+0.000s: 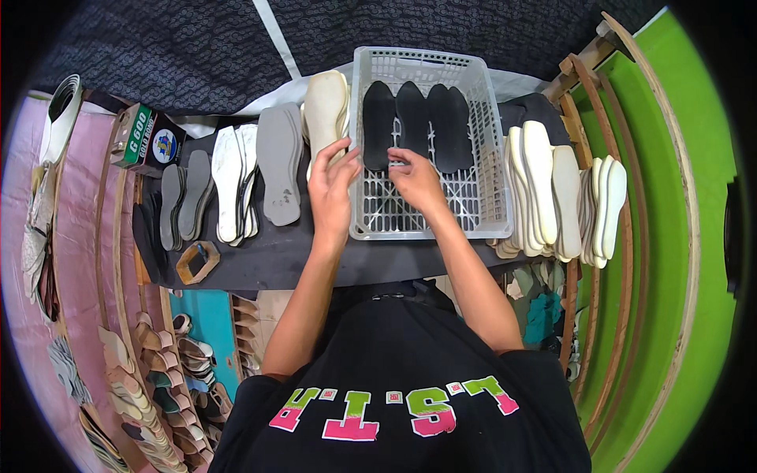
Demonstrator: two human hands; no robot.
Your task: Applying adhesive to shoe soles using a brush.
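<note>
Several black insoles (378, 126) lie side by side, lengthwise, in a translucent plastic crate (498, 206) with a slotted floor. My right hand (416, 181) reaches into it, its fingers curled at the near ends of the insoles. Whatever those fingers may grip is hidden. Outside the crate's left wall, my left hand (333, 183) is open, its fingers apart and pointing up and to the right. Just beyond those fingertips stands a stack of cream insoles (326, 106). A grey insole stack (279, 169) lies to the left of this hand.
On the dark table (359, 262), smaller grey insoles (195, 195) and white insoles (229, 185) lie at left, near a tape roll (197, 262) and a box (148, 142). More cream insoles (538, 181) line the right side. Wooden racks (623, 315) flank the table.
</note>
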